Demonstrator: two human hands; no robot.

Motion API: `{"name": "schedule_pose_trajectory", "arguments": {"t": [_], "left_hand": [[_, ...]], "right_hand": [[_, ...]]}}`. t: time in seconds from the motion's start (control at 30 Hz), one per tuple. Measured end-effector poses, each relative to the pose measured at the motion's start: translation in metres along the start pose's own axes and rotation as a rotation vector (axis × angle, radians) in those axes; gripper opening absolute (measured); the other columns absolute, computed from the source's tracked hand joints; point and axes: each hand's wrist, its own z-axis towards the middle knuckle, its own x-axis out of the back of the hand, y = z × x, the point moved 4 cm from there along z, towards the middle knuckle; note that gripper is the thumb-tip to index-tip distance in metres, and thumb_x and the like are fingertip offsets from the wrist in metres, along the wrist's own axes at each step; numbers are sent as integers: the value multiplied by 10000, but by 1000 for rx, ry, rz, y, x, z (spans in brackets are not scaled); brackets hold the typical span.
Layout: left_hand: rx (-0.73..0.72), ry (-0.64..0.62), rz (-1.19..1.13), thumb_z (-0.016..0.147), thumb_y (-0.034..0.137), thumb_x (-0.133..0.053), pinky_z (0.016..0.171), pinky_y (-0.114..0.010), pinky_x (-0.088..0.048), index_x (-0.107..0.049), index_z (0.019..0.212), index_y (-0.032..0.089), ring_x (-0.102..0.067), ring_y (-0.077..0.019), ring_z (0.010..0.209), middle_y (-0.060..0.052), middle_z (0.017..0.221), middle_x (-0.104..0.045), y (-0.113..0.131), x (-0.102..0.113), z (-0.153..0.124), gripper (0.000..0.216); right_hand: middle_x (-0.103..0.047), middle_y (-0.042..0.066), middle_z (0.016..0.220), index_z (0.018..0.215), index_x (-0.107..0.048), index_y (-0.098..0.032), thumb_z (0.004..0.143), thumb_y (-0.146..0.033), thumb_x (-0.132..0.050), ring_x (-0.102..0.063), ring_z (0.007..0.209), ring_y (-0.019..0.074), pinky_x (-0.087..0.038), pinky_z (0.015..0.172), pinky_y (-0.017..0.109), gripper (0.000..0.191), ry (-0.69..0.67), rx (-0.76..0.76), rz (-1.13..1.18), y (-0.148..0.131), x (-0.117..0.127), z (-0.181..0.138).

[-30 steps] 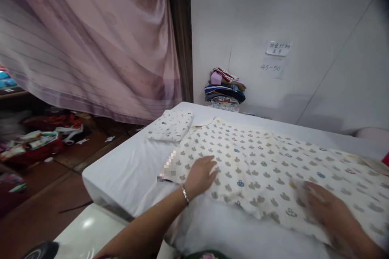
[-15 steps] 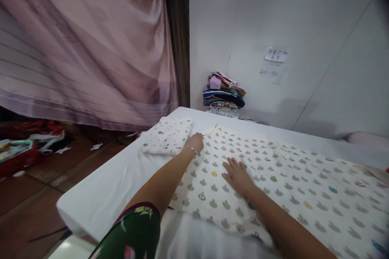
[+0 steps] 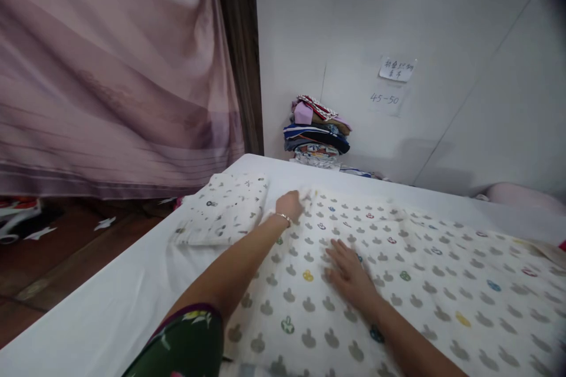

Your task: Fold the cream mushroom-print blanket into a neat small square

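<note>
1. Risk: hard left-hand tug could crease or skew the rabbit-print cloth (image 3: 318,294), or nudge the folded cloth (image 3: 225,209) beside it.
2. Left hand (image 3: 289,207): curled, apparently pinching far-left corner. Right hand (image 3: 351,277): spread flat atop, gripping nothing.
3. Count: 2 hands, 1 rabbit-print cloth across 1 table (image 3: 119,288), 1 folded cloth, 1 fabric stack (image 3: 316,132).
</note>
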Motion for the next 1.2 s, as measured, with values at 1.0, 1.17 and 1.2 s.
{"name": "schedule_pose_trajectory", "arguments": {"t": [1.0,1.17,1.2], "left_hand": [[29,-25,-246,731,250,-557,759,-260,-432,-562,954,187,-576,-178,929,-58,1021,-630,37,-14,-12,232],[-116,11,-555,697,147,-552,679,-210,-432,-480,1175,202,-558,-112,755,6,880,-606,58,4,-48,486],[-163,-9,-638,675,134,-569,672,-210,-429,-459,1216,204,-547,-108,732,16,852,-596,63,4,-56,557]], "right_hand": [[-625,10,629,901,-582,-193,698,-327,-659,-565,490,163,-471,378,269,255,165,-498,784,20,9,17],[-522,-42,490,843,-544,-181,730,-382,-623,-432,355,98,-369,316,218,244,213,-396,764,12,16,19],[-545,-33,524,860,-541,-179,728,-386,-623,-459,382,104,-395,336,223,259,212,-393,801,9,16,20]]}}
